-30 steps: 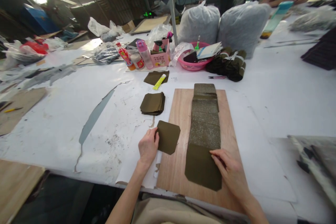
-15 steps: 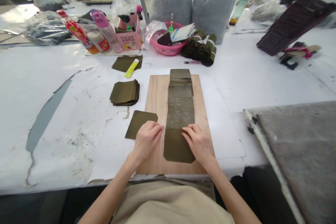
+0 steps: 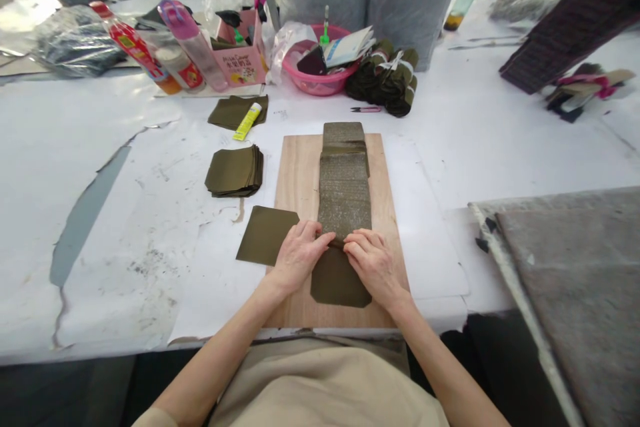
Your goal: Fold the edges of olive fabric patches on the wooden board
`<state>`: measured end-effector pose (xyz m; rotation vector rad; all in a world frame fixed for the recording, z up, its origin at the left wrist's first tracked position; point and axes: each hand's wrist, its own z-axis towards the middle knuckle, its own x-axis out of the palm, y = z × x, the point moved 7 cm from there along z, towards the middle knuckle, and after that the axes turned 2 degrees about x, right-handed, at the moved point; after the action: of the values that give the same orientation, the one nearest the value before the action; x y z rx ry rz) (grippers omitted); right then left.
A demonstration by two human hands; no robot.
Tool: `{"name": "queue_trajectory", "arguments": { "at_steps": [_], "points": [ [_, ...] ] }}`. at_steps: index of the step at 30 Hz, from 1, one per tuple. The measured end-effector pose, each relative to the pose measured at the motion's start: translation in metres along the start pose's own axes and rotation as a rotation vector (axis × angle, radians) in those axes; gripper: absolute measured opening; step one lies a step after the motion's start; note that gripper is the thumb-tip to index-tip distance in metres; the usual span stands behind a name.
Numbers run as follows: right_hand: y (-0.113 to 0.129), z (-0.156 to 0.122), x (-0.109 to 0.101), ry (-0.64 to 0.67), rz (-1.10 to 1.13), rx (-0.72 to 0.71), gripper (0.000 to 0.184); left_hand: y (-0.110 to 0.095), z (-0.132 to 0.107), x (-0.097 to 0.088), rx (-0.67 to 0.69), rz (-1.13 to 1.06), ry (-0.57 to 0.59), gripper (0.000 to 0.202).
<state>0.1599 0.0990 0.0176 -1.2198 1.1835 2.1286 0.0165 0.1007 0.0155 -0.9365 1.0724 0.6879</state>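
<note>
Fabric row [image 3: 345, 193] — long axis pointing away

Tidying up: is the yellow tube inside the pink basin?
No, the yellow tube lies on flat olive pieces, left of the basin.

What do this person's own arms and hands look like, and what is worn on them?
The left hand and right hand are bare, without gloves. The left forearm and right forearm are uncovered too, with no watch or bracelet visible. A plain beige sleeve edge shows on the left arm only.
</note>
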Motion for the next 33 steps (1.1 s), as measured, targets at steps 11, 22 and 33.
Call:
{"name": "queue_trajectory", "arguments": {
  "at_steps": [11,22,33],
  "points": [
    [-0.026,-0.01,-0.004,0.02,0.005,0.107,0.011,0.011,0.014,-0.003,0.09,-0.029,0.157,0.016],
    [-0.032,-0.008,-0.007,0.04,0.085,0.139,0.01,0.013,0.021,-0.002,0.138,-0.102,0.196,0.014],
    [-0.018,-0.002,-0.004,0.065,0.073,0.148,0.02,0.007,0.015,-0.005,0.143,-0.215,0.084,0.023]
  ]
}}
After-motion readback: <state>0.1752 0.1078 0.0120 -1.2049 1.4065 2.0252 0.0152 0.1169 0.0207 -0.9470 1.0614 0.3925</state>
